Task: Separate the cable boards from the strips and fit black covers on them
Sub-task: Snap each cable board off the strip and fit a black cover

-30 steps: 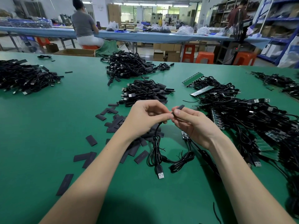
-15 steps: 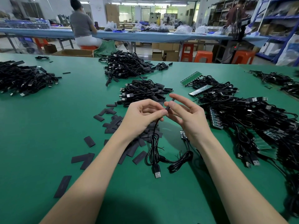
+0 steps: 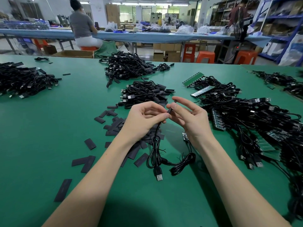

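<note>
Done: I see 3 piles of covered cables (image 3: 148, 93) on the desk (image 3: 49, 128).
Left: tangled strips (image 3: 255, 126), loose covers (image 3: 89, 144).
Hands: left hand (image 3: 144, 118) pinches cable (image 3: 155, 145); right hand (image 3: 188, 117) holds its cover (image 3: 169, 110).

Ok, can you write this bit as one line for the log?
left hand: pinches cable | right hand: pinches black cover | cable plug: on table

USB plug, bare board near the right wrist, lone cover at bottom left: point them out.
USB plug (image 3: 159, 177), head view, on its metal shell.
Bare board (image 3: 185, 135), head view, on its upper end.
Lone cover (image 3: 63, 190), head view, on its middle.
</note>
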